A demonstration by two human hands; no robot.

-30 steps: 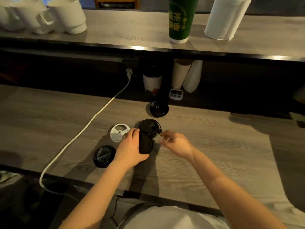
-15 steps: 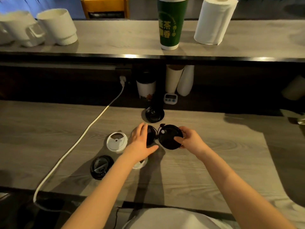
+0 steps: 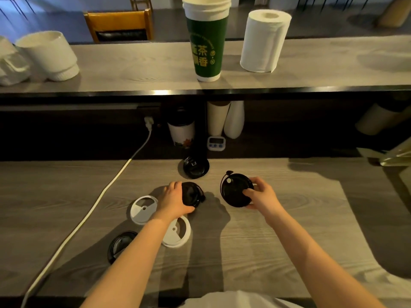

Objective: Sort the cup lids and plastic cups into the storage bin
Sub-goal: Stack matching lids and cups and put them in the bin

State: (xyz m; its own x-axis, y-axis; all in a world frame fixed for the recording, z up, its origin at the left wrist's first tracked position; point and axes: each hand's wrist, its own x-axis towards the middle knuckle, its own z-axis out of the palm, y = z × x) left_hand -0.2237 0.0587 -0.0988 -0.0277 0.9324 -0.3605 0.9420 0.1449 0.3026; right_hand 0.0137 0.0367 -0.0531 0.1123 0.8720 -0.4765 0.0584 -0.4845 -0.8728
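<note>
Rightward the counter (image 3: 289,230) lies open; lids (image 3: 142,210) and cable (image 3: 89,218) crowd the left.

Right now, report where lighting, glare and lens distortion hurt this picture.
Head view: a glare spot sits on the upper counter's dark edge; the recess beneath is nearly black, dimming the cups there; both arms throw soft shadows across the table, darkening the loose black lid beside the left forearm; wide-angle perspective splays the paper roll outward.

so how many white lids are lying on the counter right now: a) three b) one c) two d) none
c: the far white lid lies beside the left hand and the near white lid by its forearm, both on the counter.
</note>
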